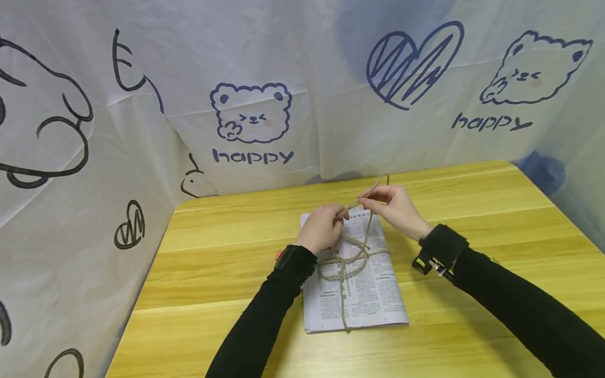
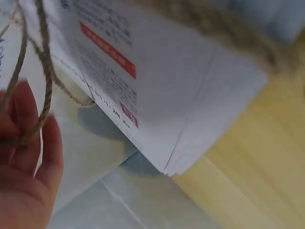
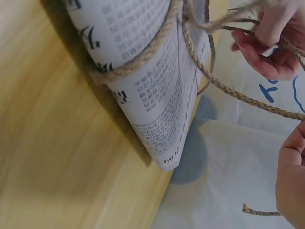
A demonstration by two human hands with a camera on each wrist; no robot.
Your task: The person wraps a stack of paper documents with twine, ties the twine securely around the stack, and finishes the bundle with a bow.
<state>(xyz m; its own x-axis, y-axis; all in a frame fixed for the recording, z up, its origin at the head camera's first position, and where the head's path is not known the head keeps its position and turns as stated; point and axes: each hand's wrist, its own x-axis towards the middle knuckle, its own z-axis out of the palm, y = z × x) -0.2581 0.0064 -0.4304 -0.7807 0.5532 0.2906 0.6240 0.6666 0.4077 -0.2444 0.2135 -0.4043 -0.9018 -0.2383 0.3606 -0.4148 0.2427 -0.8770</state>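
Observation:
A folded stack of newspapers (image 1: 373,299) lies on the table, with brown twine (image 1: 342,294) crossing it lengthwise and widthwise. Loose loops of the twine rest on top near the crossing. My left hand (image 1: 323,228), above the upper left of the stack, holds twine between curled fingers. Beyond the stack's upper right corner, my right hand (image 1: 397,210) pinches another stretch between thumb and fingertips. Twine spans the gap between the hands, and a free end stands up past the right hand. In the right wrist view, the right hand (image 3: 293,181) is partly cut off.
The wooden table (image 1: 212,278) extends around the stack. A pale cloth (image 1: 321,79) with drawn bears and hearts hangs behind it and at the left. Dark bands with small devices circle both wrists, including a black wristband (image 1: 444,245) on the right.

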